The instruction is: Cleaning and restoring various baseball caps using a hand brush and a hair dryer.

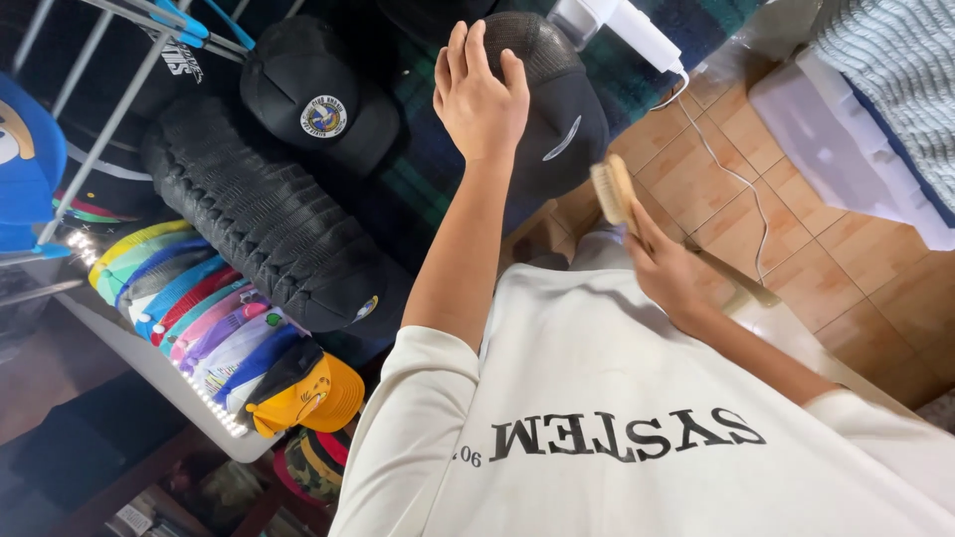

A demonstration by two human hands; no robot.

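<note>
My left hand is raised and holds a black mesh-backed cap by its crown, fingers spread over the top. My right hand grips a small wooden brush, bristles turned toward the cap, just below and to the right of it. The brush and the cap are a short gap apart. My white long-sleeved shirt with dark lettering fills the lower part of the view.
A long stack of black caps lies on a dark checked cloth, with another black badge cap above it. Several coloured caps and a yellow cap line a white shelf. A white cable runs over the tiled floor.
</note>
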